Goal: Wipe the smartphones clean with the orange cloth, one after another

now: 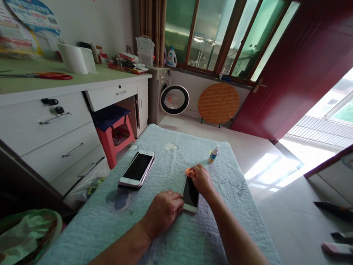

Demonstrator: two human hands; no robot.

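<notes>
A white phone with a dark screen lies on a light blue quilted cloth. My left hand is closed against its near left edge and steadies it. My right hand rests over the phone's far end, fingers pinched on a small orange piece; I cannot make out what it is. A second, larger phone with a pale gold frame lies face up to the left, apart from both hands. A small dropper bottle with a blue label stands upright beyond my right hand.
A white desk with drawers runs along the left, with red scissors on top and a pink stool beneath. A washing machine, a folded round table and a dark red door stand farther back. A green bag lies at the lower left.
</notes>
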